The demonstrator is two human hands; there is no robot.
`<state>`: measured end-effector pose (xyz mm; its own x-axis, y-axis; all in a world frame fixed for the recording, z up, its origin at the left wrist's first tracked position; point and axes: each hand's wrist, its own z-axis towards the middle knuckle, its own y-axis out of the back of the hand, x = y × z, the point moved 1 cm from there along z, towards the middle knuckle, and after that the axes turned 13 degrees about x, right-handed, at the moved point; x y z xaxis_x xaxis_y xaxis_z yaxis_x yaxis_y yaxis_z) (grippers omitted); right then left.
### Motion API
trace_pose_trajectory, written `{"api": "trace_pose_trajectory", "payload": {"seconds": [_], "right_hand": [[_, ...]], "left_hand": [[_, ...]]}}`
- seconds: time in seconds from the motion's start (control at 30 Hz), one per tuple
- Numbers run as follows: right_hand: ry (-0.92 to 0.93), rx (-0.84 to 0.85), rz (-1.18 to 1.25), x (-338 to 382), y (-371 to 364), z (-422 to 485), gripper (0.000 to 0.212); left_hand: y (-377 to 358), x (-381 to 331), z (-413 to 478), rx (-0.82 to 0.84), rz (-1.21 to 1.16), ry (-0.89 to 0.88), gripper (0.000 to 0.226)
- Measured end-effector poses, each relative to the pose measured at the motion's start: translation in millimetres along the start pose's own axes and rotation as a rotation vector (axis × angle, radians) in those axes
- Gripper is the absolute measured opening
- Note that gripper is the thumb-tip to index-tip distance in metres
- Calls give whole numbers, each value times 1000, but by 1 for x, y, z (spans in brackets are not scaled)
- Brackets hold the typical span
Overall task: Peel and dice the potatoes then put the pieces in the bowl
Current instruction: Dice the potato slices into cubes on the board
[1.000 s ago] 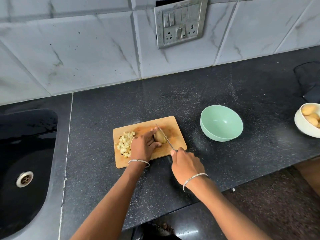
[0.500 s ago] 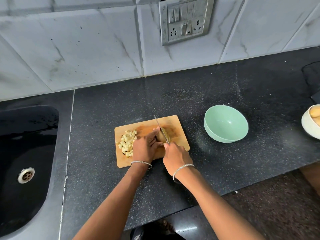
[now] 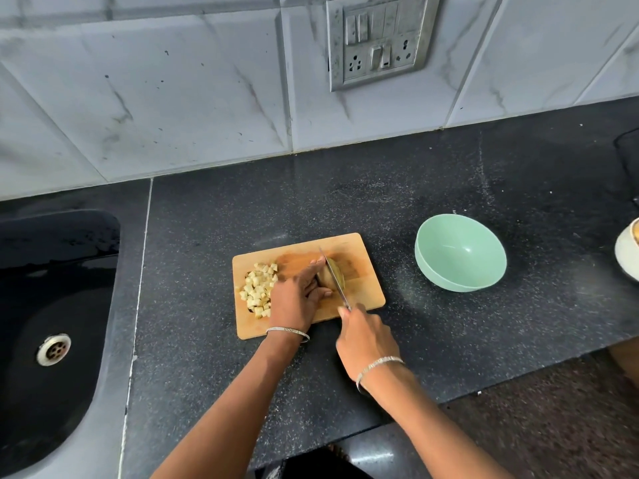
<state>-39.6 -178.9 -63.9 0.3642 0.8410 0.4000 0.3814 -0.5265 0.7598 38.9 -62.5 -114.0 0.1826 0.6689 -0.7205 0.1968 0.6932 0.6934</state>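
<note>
Potato [image 3: 340, 271] looks firm, probably slippery once cut. Left hand [image 3: 294, 295] pinches its end, right hand [image 3: 363, 340] is wrapped round the knife [image 3: 337, 283] handle.

Bare-armed, with a silver bangle at each wrist.
The left bangle [image 3: 287, 330], behind the left hand [image 3: 294, 299], is thin with small engraved marks; the right bangle [image 3: 378, 363], behind the right hand [image 3: 366, 344], looks ridged.

White marble tiles [image 3: 173, 98] w/ switchboard [image 3: 377, 39]; black granite counter [image 3: 345, 188], sink [image 3: 52, 305].
</note>
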Motion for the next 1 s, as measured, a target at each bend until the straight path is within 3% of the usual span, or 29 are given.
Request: {"api": "trace_pose_trajectory", "payload": {"seconds": [0.17, 0.4, 0.73, 1.0], "right_hand": [[2, 0, 10, 22, 10, 29, 36], [-15, -26, -92, -12, -11, -12, 38], [-9, -31, -61, 10, -4, 21, 37], [-30, -4, -93, -22, -18, -19, 41]], "left_hand": [[3, -4, -1, -8, 56, 8, 53], [-3, 3, 1, 53, -71, 24, 56], [4, 1, 1, 16, 26, -9, 49], [-4, 8, 3, 61, -71, -3, 51]]}}
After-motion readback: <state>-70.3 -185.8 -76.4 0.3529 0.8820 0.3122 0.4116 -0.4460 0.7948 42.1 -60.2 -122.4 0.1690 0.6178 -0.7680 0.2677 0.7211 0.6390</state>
